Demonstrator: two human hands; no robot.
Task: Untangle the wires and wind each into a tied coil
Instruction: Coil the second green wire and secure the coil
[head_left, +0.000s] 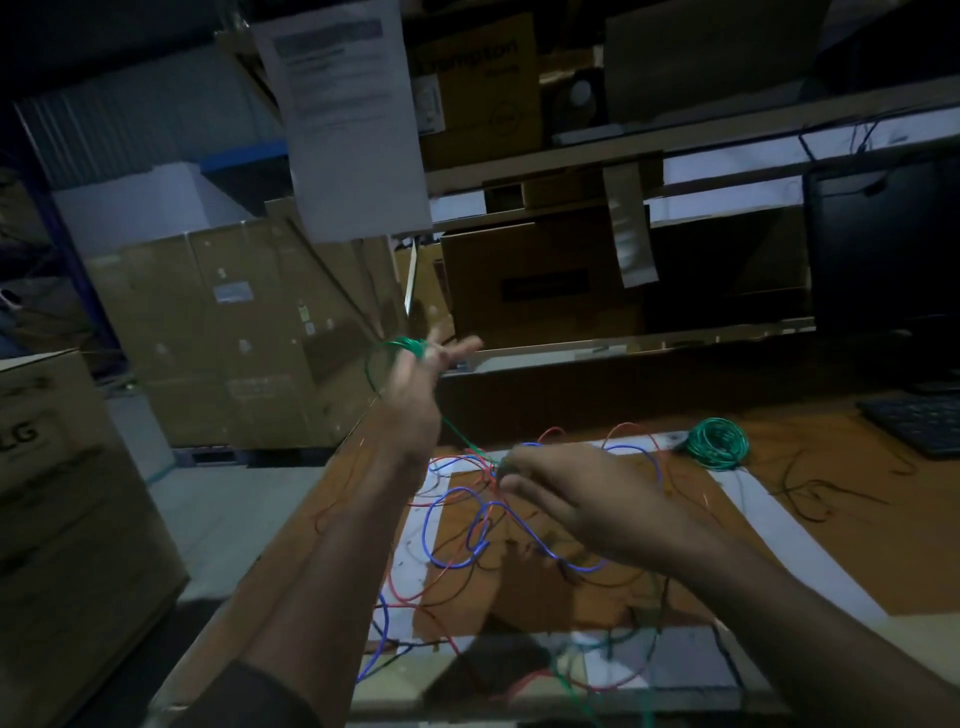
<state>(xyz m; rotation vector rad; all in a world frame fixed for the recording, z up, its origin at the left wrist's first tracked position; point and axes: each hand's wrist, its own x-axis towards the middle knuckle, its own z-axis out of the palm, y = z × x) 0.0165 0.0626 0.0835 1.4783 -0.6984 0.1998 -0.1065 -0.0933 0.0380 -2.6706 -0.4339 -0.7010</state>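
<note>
Step in hand, as I judge it: winding a second green wire (457, 434) into a coil.

Landmark: the finished green coil (719, 442) lying on the table (831, 519).

Left hand (415, 395) is raised well left of and above that coil, fingers spread and fairly straight, with green turns (410, 347) wrapped around them. Blurred, so the exact wrap is unclear.

Right hand (566, 499) sits left of the coil, low over the table, fingers curled; it seems to pinch the green strand running up to the left hand.

Tangle of red and blue wires (467, 519) lies loose on the table, left of and nearer than the coil.

Next move likely calls for feeding slack through the right hand without dragging the tangle along, then tying off.
</note>
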